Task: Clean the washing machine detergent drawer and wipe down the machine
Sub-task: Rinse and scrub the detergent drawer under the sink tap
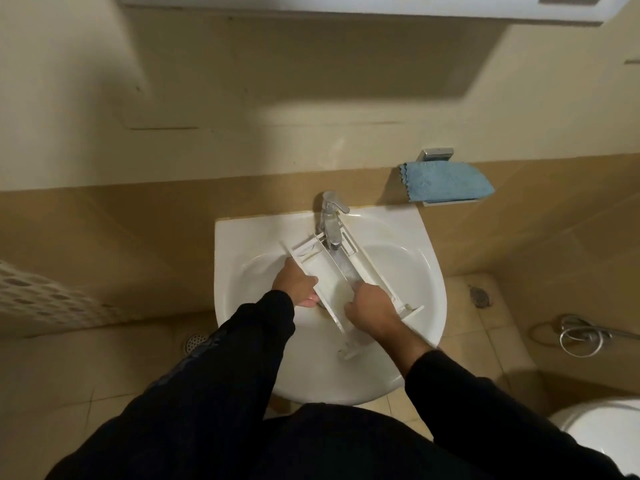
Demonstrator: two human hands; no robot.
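Note:
A white plastic detergent drawer (322, 268) lies slanted over the white sink (408, 271), its far end under the chrome tap (330, 220). Water runs from the tap into one of its compartments. My left hand (296, 284) grips the drawer's left wall. My right hand (369, 306) reaches into a compartment near the drawer's front end, with its fingers curled down inside; whether it holds anything there is hidden. A blue cloth (446, 181) lies folded on a small wall shelf right of the tap.
Tan tiled wall behind the sink. A white perforated basket (38, 299) stands at the left. Floor drains (195, 341) (479, 294) sit either side of the sink. A coiled metal hose (578, 336) lies on the floor at right, and a toilet (602, 434) fills the lower right corner.

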